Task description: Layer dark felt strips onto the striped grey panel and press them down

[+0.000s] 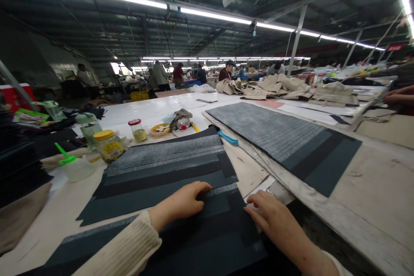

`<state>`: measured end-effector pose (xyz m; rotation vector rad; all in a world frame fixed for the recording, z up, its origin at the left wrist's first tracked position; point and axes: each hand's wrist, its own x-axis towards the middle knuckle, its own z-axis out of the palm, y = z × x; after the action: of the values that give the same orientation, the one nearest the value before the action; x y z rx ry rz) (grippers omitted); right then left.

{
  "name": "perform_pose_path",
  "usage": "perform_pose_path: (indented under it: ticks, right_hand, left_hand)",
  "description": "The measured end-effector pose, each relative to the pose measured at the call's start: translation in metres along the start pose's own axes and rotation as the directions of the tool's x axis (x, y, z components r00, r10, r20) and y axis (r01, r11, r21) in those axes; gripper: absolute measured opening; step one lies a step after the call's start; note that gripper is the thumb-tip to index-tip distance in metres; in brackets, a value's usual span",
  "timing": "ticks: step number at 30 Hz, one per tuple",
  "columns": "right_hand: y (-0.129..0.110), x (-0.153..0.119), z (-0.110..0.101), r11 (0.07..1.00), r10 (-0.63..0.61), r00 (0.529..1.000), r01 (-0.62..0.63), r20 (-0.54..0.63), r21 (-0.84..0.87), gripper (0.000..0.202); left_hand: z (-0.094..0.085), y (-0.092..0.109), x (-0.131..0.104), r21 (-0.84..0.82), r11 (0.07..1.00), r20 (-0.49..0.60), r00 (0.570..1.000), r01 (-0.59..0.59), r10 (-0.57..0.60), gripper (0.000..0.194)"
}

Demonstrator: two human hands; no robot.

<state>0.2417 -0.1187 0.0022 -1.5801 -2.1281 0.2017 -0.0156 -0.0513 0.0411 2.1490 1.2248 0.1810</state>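
Dark green fabric panels with black and grey bands lie on the table. My left hand (184,200) rests at the upper edge of the nearest panel (210,241), its fingers curled together over the cloth. At that panel's right corner, my right hand (270,211) pinches the edge between thumb and fingers. Just beyond my left hand lies a second, stacked panel (161,172). A larger panel (278,138) with a grey textured area lies on the board to the right.
A squeeze bottle with a green nozzle (76,168), a yellow-lidded jar (108,145) and a red-lidded jar (138,130) stand at the left. A blue-handled tool (228,138) lies between the panels. Beige fabric pieces (274,86) are heaped farther back; people stand beyond.
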Motion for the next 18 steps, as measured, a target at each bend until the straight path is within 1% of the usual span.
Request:
perform_pose_path:
  ticks: [1,3,5,8,11,15,18]
  right_hand:
    - [0.001,0.004,-0.001,0.997,-0.069,0.997,0.070,-0.014,0.013,0.010]
    - [0.000,0.011,0.000,0.982,-0.186,0.982,0.186,-0.017,0.042,0.019]
    - [-0.001,0.015,0.005,0.973,-0.226,0.974,0.226,-0.006,0.040,0.025]
    - [-0.003,0.016,0.014,0.978,-0.208,0.978,0.208,-0.007,-0.004,0.025]
    - [-0.003,0.014,0.019,0.981,-0.191,0.981,0.190,-0.018,-0.027,0.025]
    - [-0.003,0.014,0.018,0.986,-0.166,0.986,0.166,-0.008,-0.016,0.024]
    - [-0.003,0.014,0.018,0.986,-0.167,0.986,0.167,-0.008,-0.006,0.023]
  left_hand:
    - [0.003,0.002,0.003,0.000,1.000,-0.029,1.000,-0.009,0.009,0.051]
    - [0.010,0.008,0.012,0.015,1.000,-0.105,0.994,-0.018,0.020,0.042]
    - [0.020,0.016,0.025,0.037,0.998,-0.180,0.982,-0.047,0.053,0.033]
    - [0.037,0.027,0.046,0.063,0.990,-0.250,0.958,-0.128,0.139,0.025]
    - [0.050,0.031,0.059,0.077,0.982,-0.312,0.931,-0.173,0.189,0.023]
    - [0.059,0.029,0.058,0.134,0.969,-0.386,0.890,-0.206,0.243,0.020]
    - [0.060,0.028,0.052,0.232,0.943,-0.362,0.878,-0.240,0.313,0.019]
